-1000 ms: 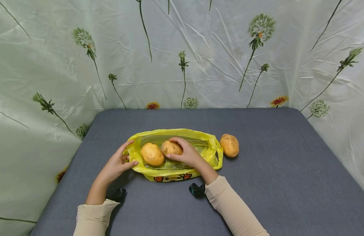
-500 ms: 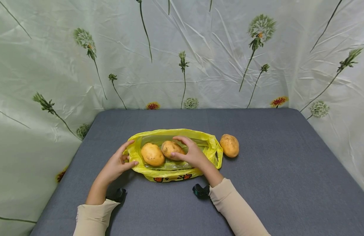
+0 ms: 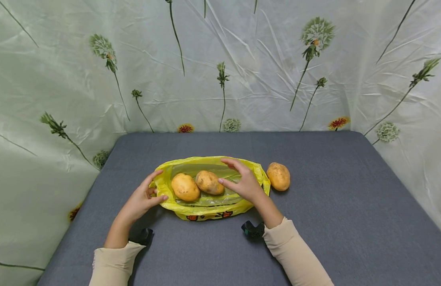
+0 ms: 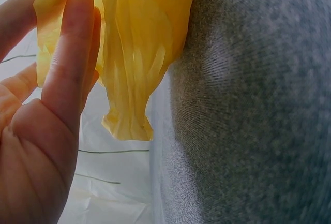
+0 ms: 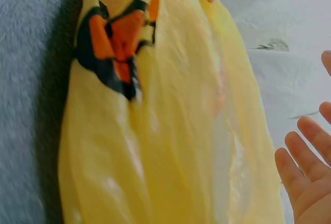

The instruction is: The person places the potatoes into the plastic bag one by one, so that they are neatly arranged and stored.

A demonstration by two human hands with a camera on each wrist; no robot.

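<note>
A yellow plastic bag (image 3: 209, 160) lies with its mouth spread wide on the grey surface. Inside it, side by side, are a left potato (image 3: 185, 187) and a right potato (image 3: 208, 182). My left hand (image 3: 139, 201) holds the bag's left end, thumb and index finger at the rim and other fingers curled outside; the left wrist view shows gathered yellow plastic (image 4: 137, 53) beside the fingers. Over the bag's right half, my right hand (image 3: 246, 183) is spread with nothing in it, its thumb tip close to the right potato. A third potato (image 3: 278, 176) lies outside, by the bag's right end.
The grey cloth-covered table (image 3: 331, 222) extends around the bag. A pale curtain (image 3: 263, 59) printed with dandelions hangs behind the far edge and along both sides. Black wrist cameras (image 3: 252, 229) sit under both wrists.
My right hand has let go of the right potato inside the bag, opened its fingers and drawn back to the right. My left hand has stayed at the bag's left end.
</note>
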